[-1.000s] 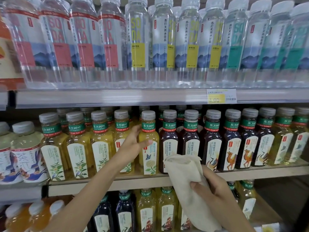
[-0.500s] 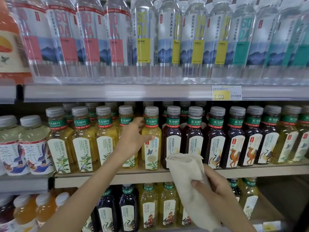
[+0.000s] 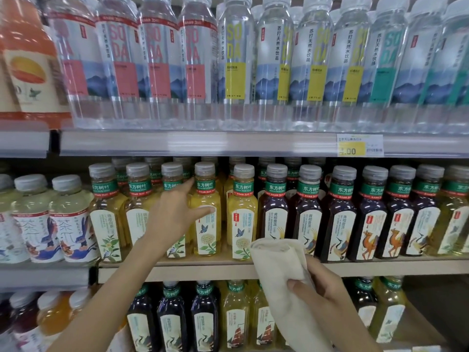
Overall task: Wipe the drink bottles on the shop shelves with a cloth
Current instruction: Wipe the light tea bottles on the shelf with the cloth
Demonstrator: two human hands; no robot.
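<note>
Rows of tea bottles fill the middle shelf [image 3: 177, 271]. My left hand [image 3: 177, 214] reaches among the pale yellow ones. Its index finger points up beside the neck of a yellow tea bottle [image 3: 206, 224], and its thumb lies across that bottle's front. The fingers look straight and the bottle stands upright in its row. My right hand [image 3: 324, 293] grips a folded cream cloth [image 3: 276, 265], held up in front of the shelf edge, just below a second yellow bottle [image 3: 242, 214] and the dark tea bottles [image 3: 308, 214]. The cloth touches no bottle.
Tall clear soda water bottles [image 3: 236, 59] line the top shelf, with a yellow price tag [image 3: 359, 146] on its rail. Pale bottles with bird labels [image 3: 68, 219] stand at the left. More dark and yellow tea bottles [image 3: 203, 318] fill the lower shelf.
My left hand has risen and reached further in, its index finger now up by the yellow bottle's neck. My right hand with the cloth has barely moved.
</note>
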